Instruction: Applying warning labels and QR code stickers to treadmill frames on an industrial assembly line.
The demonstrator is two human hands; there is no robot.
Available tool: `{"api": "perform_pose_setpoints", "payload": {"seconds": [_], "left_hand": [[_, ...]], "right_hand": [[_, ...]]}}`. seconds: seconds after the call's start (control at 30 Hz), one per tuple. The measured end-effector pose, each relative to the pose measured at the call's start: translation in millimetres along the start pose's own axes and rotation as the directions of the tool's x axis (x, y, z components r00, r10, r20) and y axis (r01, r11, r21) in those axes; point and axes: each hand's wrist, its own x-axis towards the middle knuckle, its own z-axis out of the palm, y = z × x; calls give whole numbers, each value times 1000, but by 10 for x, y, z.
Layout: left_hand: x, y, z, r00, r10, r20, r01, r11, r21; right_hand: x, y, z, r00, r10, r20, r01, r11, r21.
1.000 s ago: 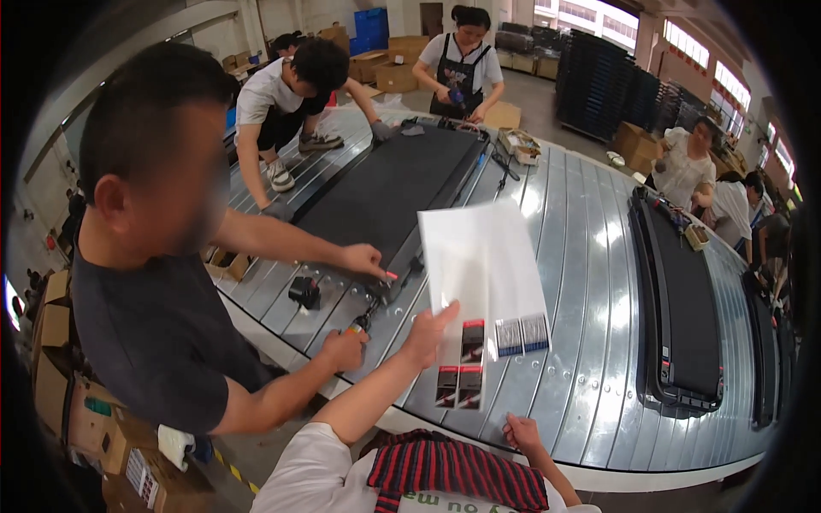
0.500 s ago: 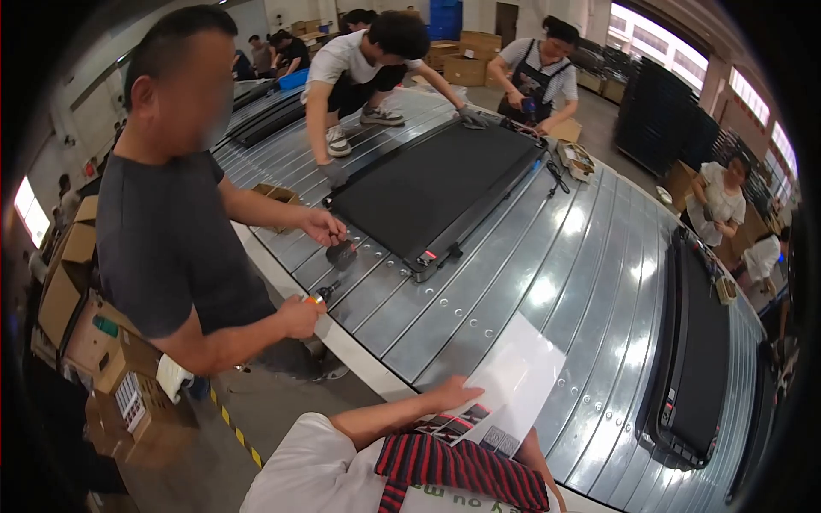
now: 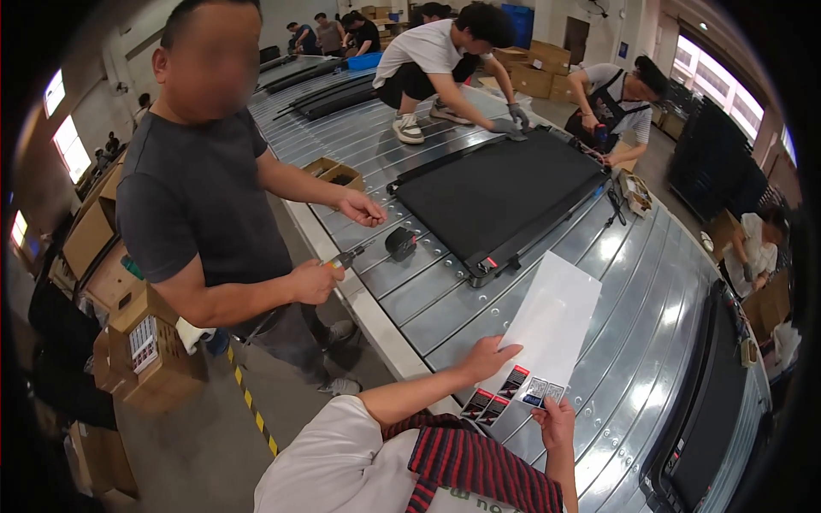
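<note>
A glossy white sheet of stickers [image 3: 558, 303] is held over the metal tabletop, tilted with its far end up and to the right. My left hand [image 3: 489, 359] grips its left edge, thumb on top. At the lower right corner my right hand [image 3: 558, 421] pinches the sheet beside square code-patterned labels [image 3: 542, 392]. Red-and-black labels [image 3: 496, 402] sit along the sheet's lower left part. Most of the sheet's upper area carries no labels. Fingers under the sheet are hidden.
A large black panel [image 3: 505, 192] lies ahead on the ribbed metal table [image 3: 436, 308]; a co-worker squats beside it. At left another person holds a tool [image 3: 346, 256] near a black block [image 3: 400, 244]. Another black panel [image 3: 727, 402] lies at right. Cardboard boxes [image 3: 154, 368] stand at left.
The sheet has turned and lifted to show its labels fully. My right hand, hidden before, now shows at its lower right corner. The view has shifted left.
</note>
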Motion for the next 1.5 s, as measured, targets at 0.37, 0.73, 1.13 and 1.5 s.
{"api": "perform_pose_setpoints", "payload": {"seconds": [0.37,0.73,1.13,1.5], "left_hand": [[-431,8,-47,995,-40,-92,17,971,-238],[-964,61,-29,965,-39,-261,-15,979,-201],[-1515,37,-64,986,-128,-110,120,990,-78],[-1414,144,100,987,-73,-146,49,985,-163]], "right_hand": [[-111,44,130,998,-58,-11,59,992,114],[-556,514,381,930,142,339,-151,988,1],[-1096,443,794,918,-371,138,346,581,-737],[-1119,240,743,933,-353,69,276,580,-766]]}}
